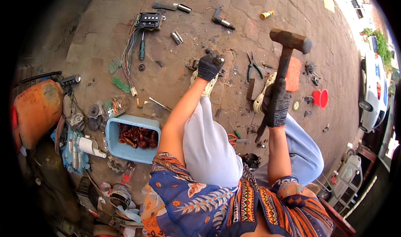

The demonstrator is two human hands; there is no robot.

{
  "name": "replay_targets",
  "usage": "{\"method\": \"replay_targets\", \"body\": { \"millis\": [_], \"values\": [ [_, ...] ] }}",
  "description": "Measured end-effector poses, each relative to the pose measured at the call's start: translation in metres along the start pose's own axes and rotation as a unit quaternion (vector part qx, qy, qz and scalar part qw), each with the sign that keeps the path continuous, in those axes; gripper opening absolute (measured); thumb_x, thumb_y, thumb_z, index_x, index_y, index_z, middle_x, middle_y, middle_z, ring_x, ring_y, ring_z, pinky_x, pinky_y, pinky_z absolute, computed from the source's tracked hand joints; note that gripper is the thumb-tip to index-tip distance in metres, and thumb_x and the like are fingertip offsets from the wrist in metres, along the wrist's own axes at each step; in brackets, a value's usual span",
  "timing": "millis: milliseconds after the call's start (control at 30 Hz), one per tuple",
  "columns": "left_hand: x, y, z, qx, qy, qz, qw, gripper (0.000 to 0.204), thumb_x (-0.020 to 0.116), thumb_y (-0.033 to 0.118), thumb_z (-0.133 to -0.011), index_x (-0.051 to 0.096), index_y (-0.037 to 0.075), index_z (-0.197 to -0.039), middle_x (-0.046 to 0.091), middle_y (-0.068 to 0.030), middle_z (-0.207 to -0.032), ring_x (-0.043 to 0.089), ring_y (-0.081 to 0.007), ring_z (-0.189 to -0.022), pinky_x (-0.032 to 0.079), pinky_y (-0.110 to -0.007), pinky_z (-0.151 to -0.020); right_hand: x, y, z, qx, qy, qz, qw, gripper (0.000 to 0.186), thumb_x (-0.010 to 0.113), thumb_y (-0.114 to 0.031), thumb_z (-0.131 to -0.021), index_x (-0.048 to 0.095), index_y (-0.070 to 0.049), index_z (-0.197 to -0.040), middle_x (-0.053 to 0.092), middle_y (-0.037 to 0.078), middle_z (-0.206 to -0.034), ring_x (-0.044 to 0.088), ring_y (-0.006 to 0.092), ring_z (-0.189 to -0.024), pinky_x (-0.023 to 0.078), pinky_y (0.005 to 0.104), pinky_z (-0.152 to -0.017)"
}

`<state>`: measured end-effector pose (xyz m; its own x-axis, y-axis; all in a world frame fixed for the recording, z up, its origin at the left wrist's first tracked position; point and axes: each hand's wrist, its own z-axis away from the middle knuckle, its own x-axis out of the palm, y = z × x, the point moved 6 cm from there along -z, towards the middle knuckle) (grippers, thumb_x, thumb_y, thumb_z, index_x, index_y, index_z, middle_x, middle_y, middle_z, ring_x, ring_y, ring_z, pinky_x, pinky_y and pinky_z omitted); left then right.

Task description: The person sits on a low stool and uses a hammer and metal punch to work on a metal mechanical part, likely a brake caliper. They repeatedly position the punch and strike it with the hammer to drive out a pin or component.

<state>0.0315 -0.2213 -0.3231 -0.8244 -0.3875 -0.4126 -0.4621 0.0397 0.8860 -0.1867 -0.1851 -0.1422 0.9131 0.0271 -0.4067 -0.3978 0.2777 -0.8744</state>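
Brown paving bricks (246, 32), gritty and uneven, are lying under scattered scraps. Near the right shoe (259, 101), a hammer (284, 65) is showing a blunt, rust-brown head with a greyer end and a long dark handle. Gloved in black knit, the right hand (279, 109) is gripping that handle. Just beyond the left shoe, the left hand (207, 69) is apparently pinching a metal part (219, 60), dark with a shiny round end, though the glove is hiding most finger contact. Coppery coils (140, 136) are filling a blue plastic tub (129, 152).
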Motion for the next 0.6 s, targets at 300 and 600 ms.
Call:
{"method": "replay_targets", "body": {
  "millis": [300,600],
  "values": [
    [0.005,0.007,-0.003,0.002,-0.010,0.028,1.000,0.027,0.067,0.014,-0.072,0.059,0.002,-0.094,0.059,-0.0081,-0.067,0.057,-0.0173,-0.060,0.047,-0.029,-0.058,0.036,0.001,0.045,-0.147,0.009,0.060,0.987,0.047,0.044,-0.050,-0.084,0.046,-0.004,-0.075,0.045,0.011,-0.056,0.043,0.0252,-0.047,0.033,0.0339,-0.044],
    [-0.011,0.002,-0.001,0.014,0.040,0.060,0.997,0.020,0.060,0.023,-0.074,0.052,0.005,-0.069,0.054,-0.0177,-0.067,0.054,-0.0367,-0.065,0.045,-0.040,-0.055,0.003,-0.104,0.025,-0.106,-0.022,-0.152,0.982,0.055,0.041,-0.063,-0.081,0.039,-0.010,-0.066,0.032,-0.003,-0.047,0.029,0.0073,-0.036,0.021,0.0210,-0.033]
  ]
}}
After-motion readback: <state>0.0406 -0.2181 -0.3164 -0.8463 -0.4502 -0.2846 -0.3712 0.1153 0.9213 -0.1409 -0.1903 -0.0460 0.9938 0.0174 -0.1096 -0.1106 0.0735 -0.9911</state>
